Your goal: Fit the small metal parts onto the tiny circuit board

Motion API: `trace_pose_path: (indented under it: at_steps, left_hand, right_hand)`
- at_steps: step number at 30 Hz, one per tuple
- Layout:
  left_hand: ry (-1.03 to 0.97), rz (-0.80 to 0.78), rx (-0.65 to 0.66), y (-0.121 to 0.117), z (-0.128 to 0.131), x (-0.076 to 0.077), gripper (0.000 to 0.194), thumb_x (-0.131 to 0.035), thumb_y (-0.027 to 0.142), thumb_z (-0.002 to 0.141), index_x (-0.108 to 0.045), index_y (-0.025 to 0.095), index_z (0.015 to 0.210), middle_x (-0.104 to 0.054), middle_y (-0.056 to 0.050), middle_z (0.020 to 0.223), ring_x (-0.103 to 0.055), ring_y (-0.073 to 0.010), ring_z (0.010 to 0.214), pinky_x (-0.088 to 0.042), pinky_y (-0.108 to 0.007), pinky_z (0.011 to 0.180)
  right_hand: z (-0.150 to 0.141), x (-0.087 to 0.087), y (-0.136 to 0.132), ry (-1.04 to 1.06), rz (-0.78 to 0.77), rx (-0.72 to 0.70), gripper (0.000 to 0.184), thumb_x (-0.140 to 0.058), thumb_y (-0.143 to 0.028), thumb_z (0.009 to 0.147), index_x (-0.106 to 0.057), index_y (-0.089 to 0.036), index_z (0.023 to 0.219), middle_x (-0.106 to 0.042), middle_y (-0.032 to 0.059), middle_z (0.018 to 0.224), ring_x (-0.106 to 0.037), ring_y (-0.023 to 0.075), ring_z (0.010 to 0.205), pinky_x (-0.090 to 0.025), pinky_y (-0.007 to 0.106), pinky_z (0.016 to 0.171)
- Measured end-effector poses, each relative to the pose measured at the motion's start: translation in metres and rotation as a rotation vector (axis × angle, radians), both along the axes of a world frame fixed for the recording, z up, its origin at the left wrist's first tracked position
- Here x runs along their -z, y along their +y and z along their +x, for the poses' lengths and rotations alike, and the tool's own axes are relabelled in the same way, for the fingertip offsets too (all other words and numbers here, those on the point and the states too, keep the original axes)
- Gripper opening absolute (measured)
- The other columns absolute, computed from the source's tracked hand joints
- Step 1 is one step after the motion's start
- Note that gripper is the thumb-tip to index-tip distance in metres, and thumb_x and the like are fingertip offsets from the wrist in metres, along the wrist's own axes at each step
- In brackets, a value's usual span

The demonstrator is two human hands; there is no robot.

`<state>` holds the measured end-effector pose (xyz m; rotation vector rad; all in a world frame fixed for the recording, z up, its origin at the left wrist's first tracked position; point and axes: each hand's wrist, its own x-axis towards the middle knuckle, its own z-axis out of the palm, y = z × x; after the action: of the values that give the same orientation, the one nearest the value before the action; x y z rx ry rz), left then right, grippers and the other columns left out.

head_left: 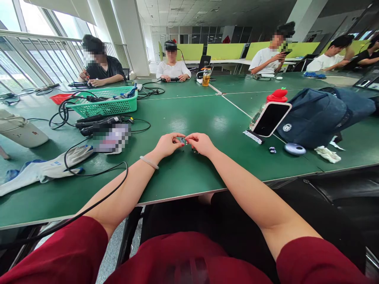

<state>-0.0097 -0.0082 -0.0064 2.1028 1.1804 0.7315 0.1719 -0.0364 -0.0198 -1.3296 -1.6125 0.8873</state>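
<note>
A small circuit board (182,140), green with tiny parts on it, is held just above the green table (177,177). My left hand (167,145) pinches its left side between thumb and fingers. From the other side, my right hand (201,143) has its thumb and fingertips pressed together at the board's right edge. Whether a second small piece is in the right fingertips is too small to tell. Something dark, partly hidden, shows just beneath the right fingers. A pale bracelet (149,162) is around my left wrist.
Left: a green basket (103,104) with cables, black devices (97,124), gloves (50,165), and a black cable (126,173) crossing my left arm. Right: a propped phone (271,119), a blue backpack (314,114), an oval purple case (295,148). Several people sit across the table.
</note>
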Motion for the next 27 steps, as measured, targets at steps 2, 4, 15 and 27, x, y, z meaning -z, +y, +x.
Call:
trace_pose_path:
  at_steps: [2,4,15,27]
  left_hand:
    - [-0.013,-0.002,0.001,0.0,0.0,0.0,0.04,-0.066,0.032,0.074,-0.067,0.022,0.112,-0.072,0.0,0.074,-0.064,-0.0172,0.074,-0.046,-0.03,0.078]
    - [-0.019,0.002,0.009,0.0,0.0,0.001,0.04,-0.066,0.032,0.074,-0.067,0.021,0.112,-0.071,0.0,0.073,-0.063,-0.017,0.073,-0.046,-0.03,0.077]
    - [-0.002,0.145,0.016,-0.013,0.004,-0.008,0.051,-0.066,0.031,0.075,-0.059,0.023,0.124,-0.068,0.002,0.074,-0.058,-0.0146,0.071,-0.043,-0.029,0.078]
    - [0.192,0.289,0.031,-0.011,0.003,-0.011,0.049,-0.065,0.026,0.077,-0.058,0.026,0.126,-0.069,0.0,0.083,-0.059,-0.0217,0.087,-0.041,-0.033,0.084]
  right_hand:
    - [0.0,-0.001,0.0,0.019,0.009,0.007,0.015,-0.058,-0.022,0.082,-0.069,-0.015,0.088,-0.065,0.0001,0.069,-0.051,0.0068,0.052,-0.041,0.019,0.05]
    - [0.0,-0.002,0.0,0.055,0.0,0.013,0.014,-0.059,-0.021,0.081,-0.07,-0.014,0.087,-0.066,0.0003,0.069,-0.049,0.0059,0.049,-0.041,0.019,0.05]
    - [0.0,0.003,0.005,0.222,-0.081,0.03,0.012,-0.066,-0.024,0.077,-0.071,-0.014,0.083,-0.061,0.0,0.059,-0.045,0.0059,0.046,-0.034,0.017,0.042]
    - [-0.004,-0.006,-0.005,-0.131,0.094,0.108,0.01,-0.064,-0.023,0.08,-0.072,-0.018,0.08,-0.069,0.0004,0.073,-0.057,0.0112,0.062,-0.045,0.024,0.063]
